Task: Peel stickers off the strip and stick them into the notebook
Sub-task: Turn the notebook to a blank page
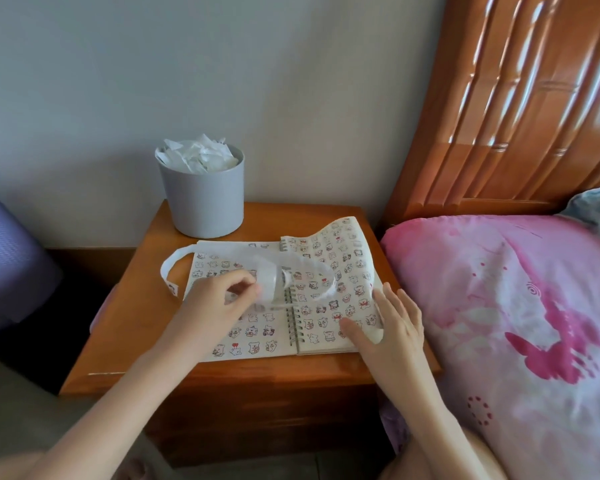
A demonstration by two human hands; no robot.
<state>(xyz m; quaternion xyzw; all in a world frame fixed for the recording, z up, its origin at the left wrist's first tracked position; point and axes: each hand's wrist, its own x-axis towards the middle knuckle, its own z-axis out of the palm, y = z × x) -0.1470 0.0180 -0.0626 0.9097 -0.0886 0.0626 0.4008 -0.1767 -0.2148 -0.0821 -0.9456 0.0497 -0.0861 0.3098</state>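
We should press our right hand [392, 327], fingers straight, on the right page of the notebook [250, 341] while our left hand [219, 299], pinching the strip [164, 270] above it, peels slowly.

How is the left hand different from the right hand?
The left hand curls its fingers and pinches the sticker strip; the right hand holds nothing, its fingers straight. The left hand is over the left page; the right hand lies flat on the right page's outer edge. Both hands are over the open notebook.
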